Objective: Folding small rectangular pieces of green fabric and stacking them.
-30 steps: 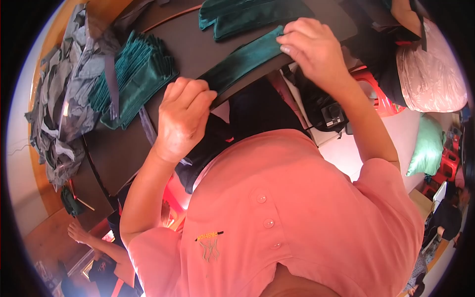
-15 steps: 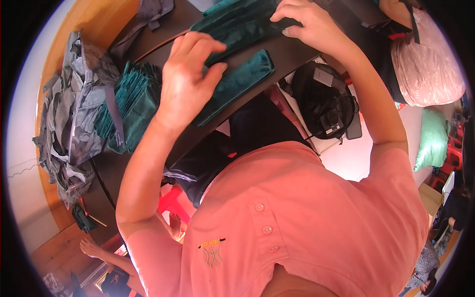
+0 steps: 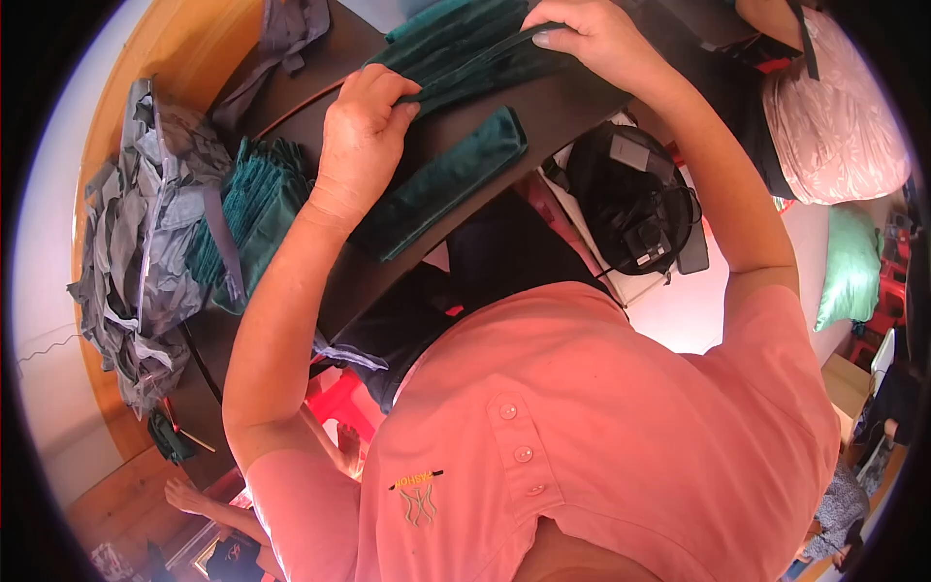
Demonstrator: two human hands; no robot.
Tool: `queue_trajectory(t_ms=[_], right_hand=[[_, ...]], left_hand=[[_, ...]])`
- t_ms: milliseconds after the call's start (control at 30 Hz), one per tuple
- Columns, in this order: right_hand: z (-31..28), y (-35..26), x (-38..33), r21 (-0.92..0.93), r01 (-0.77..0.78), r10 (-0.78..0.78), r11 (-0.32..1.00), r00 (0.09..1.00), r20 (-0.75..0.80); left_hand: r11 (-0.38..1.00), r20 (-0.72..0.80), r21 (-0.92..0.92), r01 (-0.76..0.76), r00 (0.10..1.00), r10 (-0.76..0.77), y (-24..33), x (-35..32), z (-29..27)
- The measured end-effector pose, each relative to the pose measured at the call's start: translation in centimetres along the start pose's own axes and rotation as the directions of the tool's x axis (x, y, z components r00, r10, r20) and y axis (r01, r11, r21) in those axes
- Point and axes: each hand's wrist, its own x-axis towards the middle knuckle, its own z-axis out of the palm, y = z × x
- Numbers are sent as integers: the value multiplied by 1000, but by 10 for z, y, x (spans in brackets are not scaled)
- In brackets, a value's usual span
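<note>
White wall [image 3: 47, 281], dark tabletop [image 3: 572, 105], red stool [image 3: 341, 400], pale floor [image 3: 693, 315]

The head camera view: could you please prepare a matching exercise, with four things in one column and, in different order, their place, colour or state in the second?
Things:
1. Left hand
2. Single green strip
3. Heap of crumpled cloth
4. Shiny bundle

Place, colour or state:
A. Pale mint green, at the picture's right
B. Grey, at the picture's left
C. Flat on the dark table, untouched
D. Pinching the dark green cloth

Right pairs: 1-D, 2-C, 3-B, 4-A
</note>
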Motion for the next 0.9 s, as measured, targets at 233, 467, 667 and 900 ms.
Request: queue_trajectory(t_ms=[233, 467, 667, 900], right_hand=[[-17, -22, -7, 153, 174, -172, 973, 985, -30], [-5, -1, 1, 272, 293, -288, 916, 956, -60], [-16, -6, 3, 97, 305, -310, 947, 950, 41], [-12, -13, 18, -120, 450, -465, 885, 837, -290]], left_hand=[[994, -14, -42, 96, 995, -97, 5, -2, -4], [957, -95, -256, 135, 982, -164, -2, 2, 4], [983, 2, -128, 129, 992, -130, -6, -1, -7], [904, -88, 331, -270, 945, 314, 2, 6, -19]])
